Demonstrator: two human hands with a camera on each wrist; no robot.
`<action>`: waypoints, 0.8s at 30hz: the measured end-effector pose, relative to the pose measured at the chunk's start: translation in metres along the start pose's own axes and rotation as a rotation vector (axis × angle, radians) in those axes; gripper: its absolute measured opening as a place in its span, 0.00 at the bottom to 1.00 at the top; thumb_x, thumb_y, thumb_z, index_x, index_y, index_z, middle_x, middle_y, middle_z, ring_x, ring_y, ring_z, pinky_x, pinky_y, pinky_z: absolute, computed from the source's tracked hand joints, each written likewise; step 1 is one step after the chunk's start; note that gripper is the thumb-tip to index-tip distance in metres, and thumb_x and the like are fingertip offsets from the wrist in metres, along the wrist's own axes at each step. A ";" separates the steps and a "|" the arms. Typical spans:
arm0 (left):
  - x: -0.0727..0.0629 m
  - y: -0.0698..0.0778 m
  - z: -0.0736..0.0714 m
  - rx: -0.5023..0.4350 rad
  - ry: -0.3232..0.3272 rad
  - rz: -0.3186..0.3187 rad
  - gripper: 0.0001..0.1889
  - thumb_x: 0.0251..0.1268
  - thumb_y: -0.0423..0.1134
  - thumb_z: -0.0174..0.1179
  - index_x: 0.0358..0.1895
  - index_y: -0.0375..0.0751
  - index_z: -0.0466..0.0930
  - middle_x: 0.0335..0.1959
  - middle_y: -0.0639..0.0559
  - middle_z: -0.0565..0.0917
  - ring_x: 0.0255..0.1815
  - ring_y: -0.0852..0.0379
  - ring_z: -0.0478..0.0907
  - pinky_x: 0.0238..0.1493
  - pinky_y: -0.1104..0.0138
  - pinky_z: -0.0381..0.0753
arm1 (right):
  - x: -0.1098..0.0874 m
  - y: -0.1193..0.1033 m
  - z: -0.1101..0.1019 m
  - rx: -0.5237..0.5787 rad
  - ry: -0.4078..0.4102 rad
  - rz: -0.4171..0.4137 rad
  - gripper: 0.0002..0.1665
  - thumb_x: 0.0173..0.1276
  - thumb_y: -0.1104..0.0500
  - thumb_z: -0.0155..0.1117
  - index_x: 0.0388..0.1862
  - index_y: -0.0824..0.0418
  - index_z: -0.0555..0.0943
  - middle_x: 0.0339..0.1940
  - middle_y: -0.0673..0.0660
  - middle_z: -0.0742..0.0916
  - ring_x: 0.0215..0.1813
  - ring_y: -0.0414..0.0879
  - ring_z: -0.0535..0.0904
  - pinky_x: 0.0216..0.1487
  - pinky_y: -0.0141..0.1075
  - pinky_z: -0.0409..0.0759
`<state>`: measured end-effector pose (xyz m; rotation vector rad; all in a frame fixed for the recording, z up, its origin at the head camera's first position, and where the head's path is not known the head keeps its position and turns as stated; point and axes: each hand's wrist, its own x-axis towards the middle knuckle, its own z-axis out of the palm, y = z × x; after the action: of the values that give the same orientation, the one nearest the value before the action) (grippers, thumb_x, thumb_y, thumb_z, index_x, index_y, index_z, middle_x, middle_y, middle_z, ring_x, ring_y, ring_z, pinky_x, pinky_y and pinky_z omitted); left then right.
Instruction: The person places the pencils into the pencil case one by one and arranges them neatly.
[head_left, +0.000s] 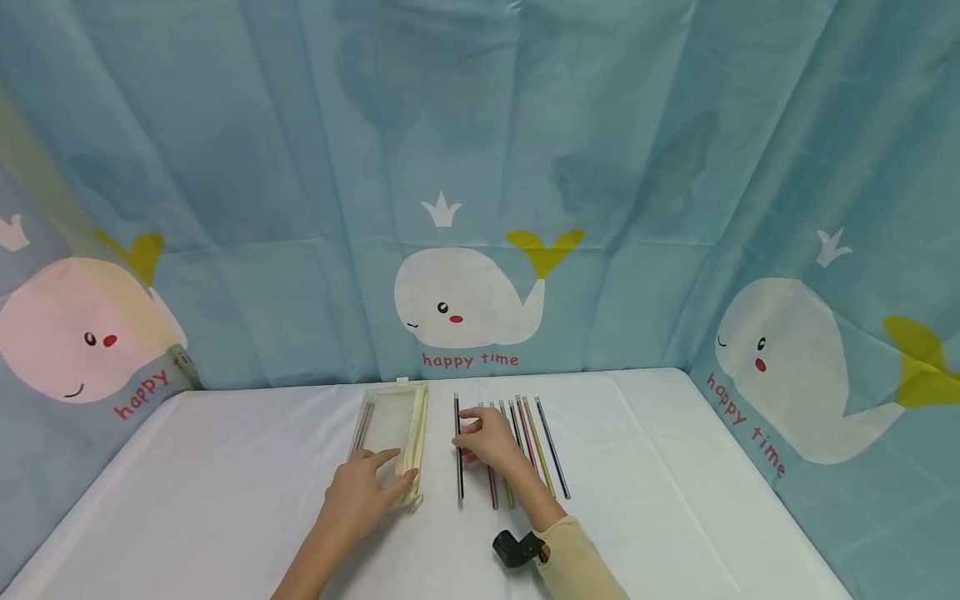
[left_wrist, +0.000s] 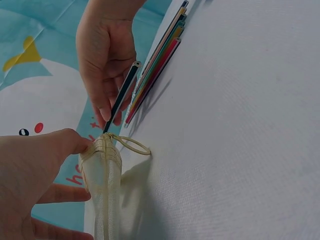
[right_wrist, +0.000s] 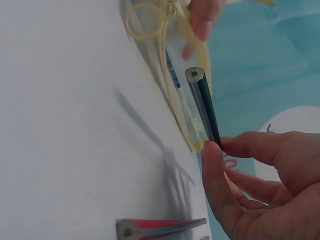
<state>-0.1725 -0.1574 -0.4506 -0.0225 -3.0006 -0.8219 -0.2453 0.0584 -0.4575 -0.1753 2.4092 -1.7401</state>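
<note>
A translucent mesh pencil pouch (head_left: 393, 412) with a pale yellow zipper edge lies on the white table, a few pencils (head_left: 364, 425) showing through its left side. My left hand (head_left: 360, 490) holds the pouch's near right edge between thumb and fingers, beside the zipper's ring pull (left_wrist: 134, 145). Just right of the pouch, my right hand (head_left: 491, 437) pinches a dark pencil (right_wrist: 202, 105) between thumb and fingertips. That pencil is raised off the table, and its flat end shows a central core. In the right wrist view the pouch's zipper side gapes, with a dark pencil inside.
Several coloured pencils (head_left: 551, 450) lie side by side to the right, partly under my right forearm. A black curved object (head_left: 517, 550) sits at the right sleeve's cuff. Behind the white table (head_left: 675, 500) hangs a blue curtain (head_left: 637, 317) printed with whales.
</note>
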 end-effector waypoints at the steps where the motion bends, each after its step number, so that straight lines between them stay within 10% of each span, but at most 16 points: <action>1: 0.000 0.000 0.000 0.003 0.001 0.001 0.32 0.68 0.61 0.69 0.63 0.39 0.85 0.55 0.34 0.83 0.54 0.29 0.82 0.39 0.40 0.85 | 0.000 -0.001 0.000 0.007 0.000 -0.001 0.29 0.66 0.71 0.73 0.67 0.73 0.79 0.36 0.59 0.86 0.26 0.43 0.85 0.29 0.38 0.88; 24: -0.002 -0.002 0.000 -0.029 0.000 0.008 0.31 0.70 0.59 0.67 0.64 0.38 0.84 0.58 0.31 0.82 0.55 0.26 0.81 0.40 0.39 0.85 | 0.000 -0.005 0.010 0.006 -0.007 -0.053 0.27 0.65 0.72 0.74 0.63 0.75 0.81 0.33 0.59 0.86 0.24 0.45 0.86 0.30 0.42 0.89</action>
<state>-0.1710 -0.1596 -0.4515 -0.0347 -2.9863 -0.8639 -0.2437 0.0473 -0.4564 -0.2464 2.4153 -1.7657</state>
